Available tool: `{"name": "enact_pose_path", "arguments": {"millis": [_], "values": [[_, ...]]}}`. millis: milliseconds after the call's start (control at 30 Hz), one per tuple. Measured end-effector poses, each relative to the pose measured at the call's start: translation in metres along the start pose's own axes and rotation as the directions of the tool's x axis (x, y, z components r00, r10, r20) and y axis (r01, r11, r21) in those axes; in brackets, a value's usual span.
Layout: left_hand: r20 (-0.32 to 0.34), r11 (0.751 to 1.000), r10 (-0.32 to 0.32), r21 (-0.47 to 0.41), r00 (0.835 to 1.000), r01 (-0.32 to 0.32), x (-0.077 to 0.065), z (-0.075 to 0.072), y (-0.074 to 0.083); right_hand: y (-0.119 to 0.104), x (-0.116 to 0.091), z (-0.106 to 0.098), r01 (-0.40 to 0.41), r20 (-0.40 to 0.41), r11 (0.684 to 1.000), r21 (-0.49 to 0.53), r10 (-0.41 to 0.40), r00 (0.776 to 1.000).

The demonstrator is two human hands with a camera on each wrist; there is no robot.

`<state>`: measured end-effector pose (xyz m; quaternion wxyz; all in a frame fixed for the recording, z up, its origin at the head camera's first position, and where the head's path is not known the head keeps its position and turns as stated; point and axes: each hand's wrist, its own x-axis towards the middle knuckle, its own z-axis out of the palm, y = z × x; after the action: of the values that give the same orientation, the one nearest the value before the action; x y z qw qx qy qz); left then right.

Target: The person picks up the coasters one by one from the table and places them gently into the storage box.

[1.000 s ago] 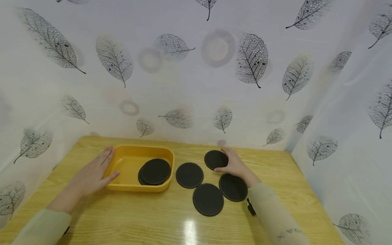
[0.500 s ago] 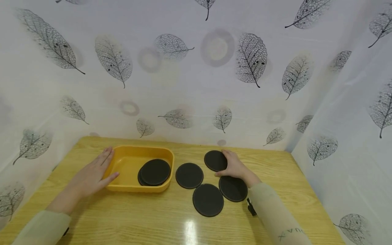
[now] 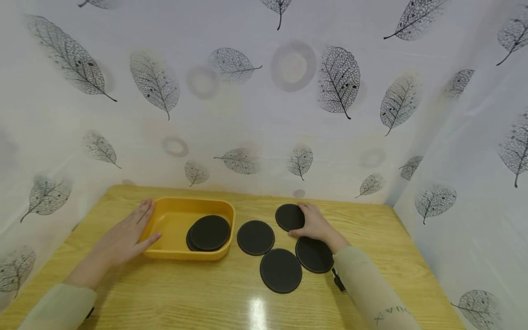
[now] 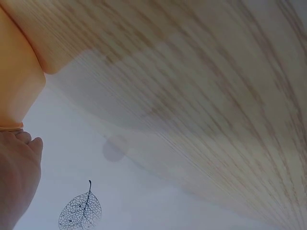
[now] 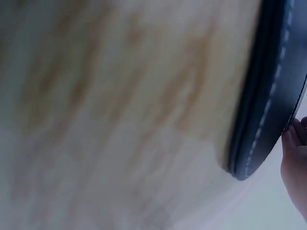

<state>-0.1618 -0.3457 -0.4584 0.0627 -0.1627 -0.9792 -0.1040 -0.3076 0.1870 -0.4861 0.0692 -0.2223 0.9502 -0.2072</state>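
Lower left of frame, steadying the yellow tray (image 3: pixel 171 224) with spread left hand (image 3: pixel 123 236); right of centre, pinching a black disc (image 3: pixel 288 217) with right hand (image 3: pixel 316 225)! Counting two stacked discs (image 3: pixel 211 233) inside, three loose discs (image 3: pixel 281 271) outside: seemingly partway.

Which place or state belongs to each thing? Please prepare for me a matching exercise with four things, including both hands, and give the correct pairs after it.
Things
1. Yellow tray
2. Left hand
3. Right hand
4. Leaf-printed sheet

Places and states
A. Touching a black disc outside the tray
B. Hanging beyond the table
C. Containing overlapping black discs
D. At the tray's left end, thumb over the rim

Pairs: 1-C, 2-D, 3-A, 4-B
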Motion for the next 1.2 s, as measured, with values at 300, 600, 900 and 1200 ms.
{"name": "enact_pose_path", "arguments": {"millis": [300,600,900,1200], "values": [[-0.011,1.0,0.004,-0.003,1.0,-0.004,0.0,0.001,0.001,-0.009,-0.004,-0.001,-0.032,-0.018,0.999,-0.023,0.032,0.999],[-0.027,1.0,0.006,-0.006,1.0,-0.006,0.002,0.0,0.003,-0.01,-0.005,-0.003,-0.041,-0.013,0.999,-0.013,0.04,0.999],[-0.015,1.0,-0.001,-0.004,1.0,0.0,0.003,-0.001,0.003,-0.035,-0.001,-0.009,-0.009,-0.041,0.996,0.093,0.013,0.999],[-0.031,1.0,0.014,0.023,0.999,-0.014,0.001,-0.001,0.002,-0.103,0.018,-0.018,0.136,-0.042,0.986,0.093,-0.133,0.99]]}}
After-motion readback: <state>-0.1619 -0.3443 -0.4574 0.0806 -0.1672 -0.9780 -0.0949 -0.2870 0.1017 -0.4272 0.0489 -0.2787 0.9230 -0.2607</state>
